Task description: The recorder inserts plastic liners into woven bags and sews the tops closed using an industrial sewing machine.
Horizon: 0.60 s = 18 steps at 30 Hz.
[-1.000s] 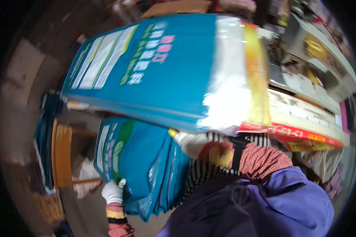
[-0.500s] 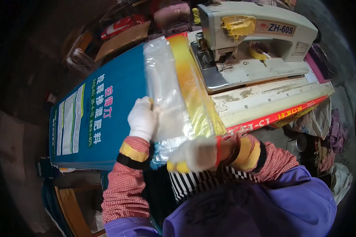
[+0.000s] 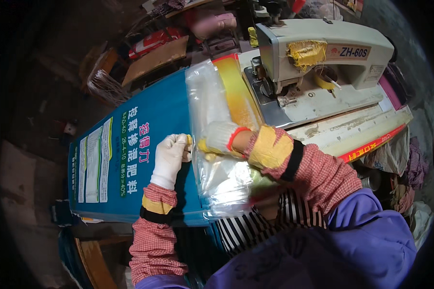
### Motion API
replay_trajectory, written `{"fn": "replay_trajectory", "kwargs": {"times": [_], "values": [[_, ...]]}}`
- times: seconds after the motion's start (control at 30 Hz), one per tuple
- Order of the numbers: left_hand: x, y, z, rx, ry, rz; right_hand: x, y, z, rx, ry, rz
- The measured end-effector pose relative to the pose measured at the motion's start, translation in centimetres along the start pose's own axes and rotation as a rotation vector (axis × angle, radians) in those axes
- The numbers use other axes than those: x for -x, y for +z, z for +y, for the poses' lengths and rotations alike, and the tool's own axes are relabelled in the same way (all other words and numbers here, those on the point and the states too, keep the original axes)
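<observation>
A flat stack of blue printed sacks [image 3: 171, 106] lies in front of me, with a clear plastic liner [image 3: 205, 91] sticking out at the right end of the top one. My left hand [image 3: 170, 161], in a white glove, is closed in a fist at the sack's mouth, beside the liner; what its fingers pinch is hidden. Just right of it, my right hand [image 3: 223, 137], gloved with yellow fingertips, rests on the liner with fingers curled onto the film. Beyond the liner, a yellow-and-red printed bag [image 3: 238, 96] lies partly under it.
A pale industrial sewing machine [image 3: 318, 58] stands at the far right on a worn white board [image 3: 342, 123]. Behind the stack are a brown board [image 3: 156, 60], a red package [image 3: 154, 42] and a bundle of white strings [image 3: 106, 86]. Crumpled bags and cloths [image 3: 414, 166] lie at right.
My right hand has moved from near my body up and leftward onto the liner, close to my left hand. My left hand remains a fist at the sack's mouth. The whole view has shifted slightly.
</observation>
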<state>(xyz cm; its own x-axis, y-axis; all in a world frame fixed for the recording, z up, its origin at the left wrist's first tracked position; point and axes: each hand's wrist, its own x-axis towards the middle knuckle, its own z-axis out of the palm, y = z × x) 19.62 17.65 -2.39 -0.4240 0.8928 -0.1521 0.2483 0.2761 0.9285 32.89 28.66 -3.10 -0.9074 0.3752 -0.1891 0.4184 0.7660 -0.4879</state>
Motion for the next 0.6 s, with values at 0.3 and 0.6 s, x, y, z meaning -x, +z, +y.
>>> {"fn": "replay_trajectory", "kwargs": {"times": [0.3,0.6], "values": [[-2.9,-1.3,0.7,0.093,0.121,-0.174,0.8,0.4,-2.5,-0.308,0.134,0.215],[-0.2,-6.9,2.1,0.472,0.309,0.100,4.4,-1.2,1.7,-0.092,0.043,-0.194]]}}
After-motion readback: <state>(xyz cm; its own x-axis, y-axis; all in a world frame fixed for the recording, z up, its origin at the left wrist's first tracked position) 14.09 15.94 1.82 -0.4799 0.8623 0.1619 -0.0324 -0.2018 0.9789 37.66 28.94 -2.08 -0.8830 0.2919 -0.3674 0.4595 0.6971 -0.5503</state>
